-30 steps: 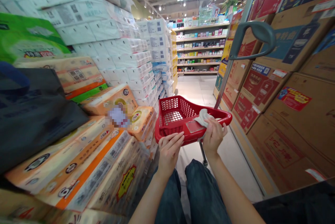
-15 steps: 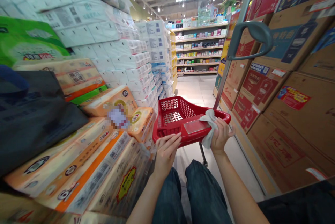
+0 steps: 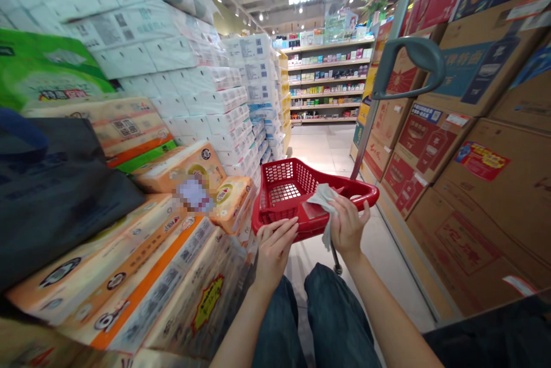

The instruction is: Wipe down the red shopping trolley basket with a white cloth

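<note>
A red plastic shopping trolley basket with a mesh wall stands in front of me. My left hand lies flat on its near rim, fingers apart, holding nothing. My right hand pinches a crumpled grey cloth and presses it against the rim. Beside the cloth, a clear flat panel is set into the basket's rim. Part of the panel is hidden under the cloth. The basket's grey trolley handle rises on a metal pole at the right.
Packs of tissue are stacked high along the left, with a dark tote bag in front of them. Cardboard cartons wall the right side. Between them, a tiled aisle leads to shelves of goods.
My right hand has moved left along the basket rim, carrying the cloth from the right end towards the clear panel. My left hand has barely moved.
</note>
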Tool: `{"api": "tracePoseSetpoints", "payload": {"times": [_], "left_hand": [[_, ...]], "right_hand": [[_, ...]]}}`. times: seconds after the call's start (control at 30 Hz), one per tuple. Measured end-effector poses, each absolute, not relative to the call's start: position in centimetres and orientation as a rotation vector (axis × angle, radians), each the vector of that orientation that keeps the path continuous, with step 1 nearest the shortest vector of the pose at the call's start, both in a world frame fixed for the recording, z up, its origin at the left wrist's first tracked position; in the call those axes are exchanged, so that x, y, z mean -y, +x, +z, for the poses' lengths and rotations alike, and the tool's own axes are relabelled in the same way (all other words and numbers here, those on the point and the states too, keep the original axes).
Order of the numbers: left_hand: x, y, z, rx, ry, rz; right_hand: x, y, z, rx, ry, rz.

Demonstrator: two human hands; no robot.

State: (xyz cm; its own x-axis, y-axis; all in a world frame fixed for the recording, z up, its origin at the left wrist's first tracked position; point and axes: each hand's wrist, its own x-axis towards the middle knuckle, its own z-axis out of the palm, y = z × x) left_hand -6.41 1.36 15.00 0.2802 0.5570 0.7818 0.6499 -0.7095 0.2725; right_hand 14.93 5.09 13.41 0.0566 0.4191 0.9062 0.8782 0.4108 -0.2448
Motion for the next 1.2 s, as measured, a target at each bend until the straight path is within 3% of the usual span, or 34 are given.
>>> {"api": "tracePoseSetpoints", "payload": {"times": [0.2,0.4,0.77,1.0,1.2], "left_hand": [[-1.3,-5.0,14.8,1.163,-2.396,-1.429],[-1.3,-4.1,14.5,1.162,-2.335,-1.486],[-1.3,-4.9,14.7,1.171,-2.389,-1.433],[-1.3,-4.5,14.7,1.157,-2.353,-1.466],[-1.2,-5.6,14.6,1.148,-2.379,-1.439]], "right_hand": [[-5.3,15.5,17.1,1.494,-1.522,-0.308],[-3.9,8.7,19.7,2.004,-1.297,-0.208],[-7.0,18.0,18.7,1.69,-1.654,-0.198],[-3.8,9.4,19.2,1.96,-1.309,-0.256],[-5.8,16.2,19.3,1.966,-1.373,-0.18]]}}
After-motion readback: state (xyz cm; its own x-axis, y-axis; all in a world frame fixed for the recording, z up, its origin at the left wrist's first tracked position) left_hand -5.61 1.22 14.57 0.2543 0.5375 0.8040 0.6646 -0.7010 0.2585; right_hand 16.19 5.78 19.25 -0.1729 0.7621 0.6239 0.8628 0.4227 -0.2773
